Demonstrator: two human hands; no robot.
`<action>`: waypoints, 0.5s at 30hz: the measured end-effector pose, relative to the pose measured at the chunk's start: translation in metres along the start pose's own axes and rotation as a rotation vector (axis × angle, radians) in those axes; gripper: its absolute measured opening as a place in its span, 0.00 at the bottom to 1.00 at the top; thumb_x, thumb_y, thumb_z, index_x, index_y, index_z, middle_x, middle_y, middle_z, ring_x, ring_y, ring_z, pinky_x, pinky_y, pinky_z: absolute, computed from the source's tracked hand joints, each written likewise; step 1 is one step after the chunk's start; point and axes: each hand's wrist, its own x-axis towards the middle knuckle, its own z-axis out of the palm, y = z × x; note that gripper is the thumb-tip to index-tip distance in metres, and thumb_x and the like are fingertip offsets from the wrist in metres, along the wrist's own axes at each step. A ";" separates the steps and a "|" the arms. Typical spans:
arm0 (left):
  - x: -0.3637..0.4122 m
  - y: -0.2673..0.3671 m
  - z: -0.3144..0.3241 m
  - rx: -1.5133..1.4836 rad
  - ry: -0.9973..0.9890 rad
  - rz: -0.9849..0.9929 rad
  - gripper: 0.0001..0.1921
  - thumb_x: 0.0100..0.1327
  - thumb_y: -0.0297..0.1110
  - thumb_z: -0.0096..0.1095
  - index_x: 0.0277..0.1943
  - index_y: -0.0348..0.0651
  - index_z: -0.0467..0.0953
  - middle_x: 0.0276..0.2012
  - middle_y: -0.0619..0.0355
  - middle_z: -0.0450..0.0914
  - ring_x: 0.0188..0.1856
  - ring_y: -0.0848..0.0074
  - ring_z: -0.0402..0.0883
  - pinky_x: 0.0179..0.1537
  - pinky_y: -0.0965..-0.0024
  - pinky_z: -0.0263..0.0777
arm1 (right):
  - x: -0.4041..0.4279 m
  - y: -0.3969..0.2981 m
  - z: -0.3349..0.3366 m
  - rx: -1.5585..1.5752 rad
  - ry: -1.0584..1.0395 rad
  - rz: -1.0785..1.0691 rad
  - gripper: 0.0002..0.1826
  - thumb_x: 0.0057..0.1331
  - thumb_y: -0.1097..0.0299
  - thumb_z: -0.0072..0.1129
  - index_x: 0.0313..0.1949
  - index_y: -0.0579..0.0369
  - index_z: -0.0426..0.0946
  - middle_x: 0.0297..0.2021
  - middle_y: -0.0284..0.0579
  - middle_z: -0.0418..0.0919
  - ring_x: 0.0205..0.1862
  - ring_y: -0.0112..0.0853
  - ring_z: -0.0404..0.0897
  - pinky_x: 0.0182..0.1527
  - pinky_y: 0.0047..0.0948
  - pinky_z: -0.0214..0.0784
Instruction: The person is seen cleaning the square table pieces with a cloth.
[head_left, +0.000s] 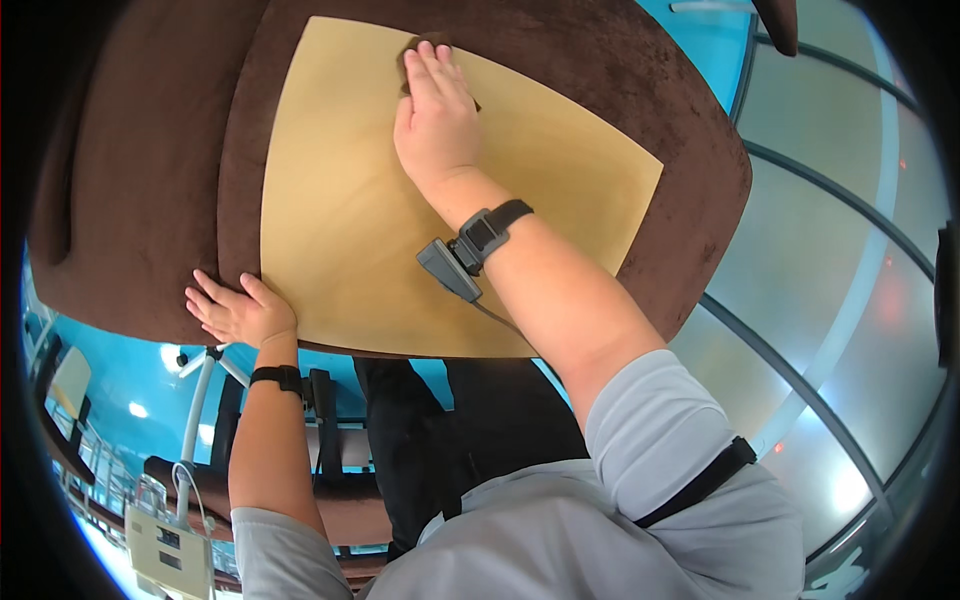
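Note:
A tan flat board (352, 187) lies on a dark brown padded surface (172, 150). My right hand (437, 112) is flat over a small dark brown cloth (405, 64) near the board's far edge. Most of that cloth is hidden under my fingers and palm; bits of it show beyond the fingertips and beside the hand. At the board's near left corner, my left hand (244, 311) rests with fingers spread on the brown padding, holding nothing. The heel of this hand is at the board's edge.
A grey device (450, 268) with a cable is strapped to my right wrist. Frosted panels (810, 225) in dark frames stand at the right. Lower left are a white pole (196, 420) and a beige box (169, 551) with a cord. The floor (120, 367) is blue.

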 end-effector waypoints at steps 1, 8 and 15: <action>-0.002 0.001 -0.002 0.003 0.007 0.004 0.38 0.70 0.51 0.52 0.80 0.47 0.57 0.79 0.38 0.54 0.80 0.46 0.50 0.76 0.38 0.43 | 0.002 -0.005 0.005 0.025 -0.031 -0.070 0.23 0.66 0.76 0.55 0.61 0.62 0.77 0.66 0.53 0.76 0.71 0.49 0.71 0.75 0.48 0.62; 0.001 0.011 -0.005 -0.014 -0.011 -0.042 0.38 0.69 0.48 0.56 0.79 0.47 0.58 0.78 0.40 0.56 0.80 0.45 0.49 0.75 0.34 0.44 | 0.036 -0.019 0.038 0.154 -0.068 -0.316 0.25 0.62 0.75 0.57 0.60 0.58 0.79 0.63 0.49 0.79 0.69 0.48 0.74 0.72 0.48 0.65; 0.001 0.011 -0.007 -0.056 -0.040 -0.063 0.38 0.69 0.48 0.56 0.80 0.51 0.57 0.80 0.45 0.52 0.82 0.51 0.46 0.77 0.38 0.40 | -0.067 -0.065 -0.001 0.165 -0.381 -0.558 0.24 0.67 0.70 0.48 0.62 0.58 0.78 0.64 0.47 0.79 0.69 0.47 0.73 0.71 0.48 0.64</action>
